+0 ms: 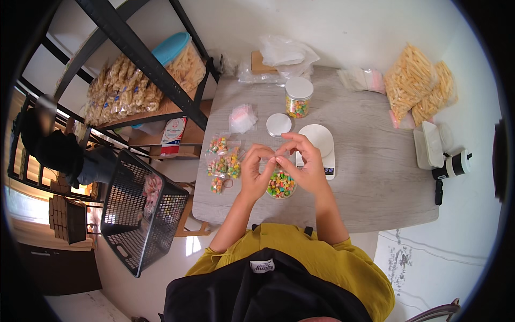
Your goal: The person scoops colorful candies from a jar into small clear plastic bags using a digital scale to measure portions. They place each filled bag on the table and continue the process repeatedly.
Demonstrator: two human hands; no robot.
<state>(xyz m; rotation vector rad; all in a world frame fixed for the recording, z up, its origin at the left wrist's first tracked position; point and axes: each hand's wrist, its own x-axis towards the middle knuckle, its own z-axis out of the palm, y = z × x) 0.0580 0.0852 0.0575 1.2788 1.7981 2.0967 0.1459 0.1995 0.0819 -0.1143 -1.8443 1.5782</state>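
My left hand (pixel 257 173) and my right hand (pixel 304 165) meet above the table, thumbs and fingertips pinching a small clear plastic bag (pixel 284 153). Its contents are hard to make out behind my fingers. Just below sits an open round container (pixel 281 185) full of small multicoloured candy-like pieces. Partly behind my right hand is a white digital kitchen scale (pixel 320 143). Left of my left hand lie several filled clear bags (pixel 222 163) of the same pieces and a rubber band (pixel 228 183). A silver lid (pixel 279 125) lies flat beyond my hands.
A lidded jar (pixel 299 98) stands behind the loose lid. Small empty bags (pixel 242 118) lie at left. Bags of pale snack sticks (pixel 414 82), a white container (pixel 427 145) and a tumbler (pixel 452 165) are at right. A black crate (pixel 141 213), shelving (pixel 161 68) and another person (pixel 52 141) are left.
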